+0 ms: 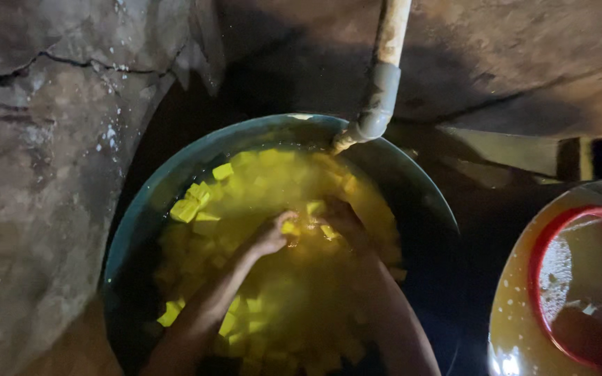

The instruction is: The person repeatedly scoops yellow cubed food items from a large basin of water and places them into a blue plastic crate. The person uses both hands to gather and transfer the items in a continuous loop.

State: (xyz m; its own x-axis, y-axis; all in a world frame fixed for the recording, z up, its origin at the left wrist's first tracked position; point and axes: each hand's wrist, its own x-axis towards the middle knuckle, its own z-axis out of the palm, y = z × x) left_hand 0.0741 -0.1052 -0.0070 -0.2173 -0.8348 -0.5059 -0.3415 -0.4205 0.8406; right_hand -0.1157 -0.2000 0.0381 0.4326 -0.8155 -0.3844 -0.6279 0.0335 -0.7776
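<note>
Yellow chunks [273, 230] float in murky water that fills the basin [141, 216], and both my hands are down among them near the middle. My left hand [271, 235] lies on the surface with its fingers curled round a few pieces, though the water and glare keep me from seeing how tightly they close. My right hand [343, 219] is mostly under the water, just beside the left; its fingers are blurred and sunk, so I cannot tell whether they are closed on anything. Both forearms run out of the bottom edge of the view. The basin's near rim is lost in shadow and cut off below. A pipe [382, 76] comes down from the top edge, its spout over the far rim. Rough cracked stone [43, 153] stands to the left. At the right edge, partly cut off, a red bowl [580, 285] sits inside a wet orange tub [513, 313], its contents too dim to make out.
</note>
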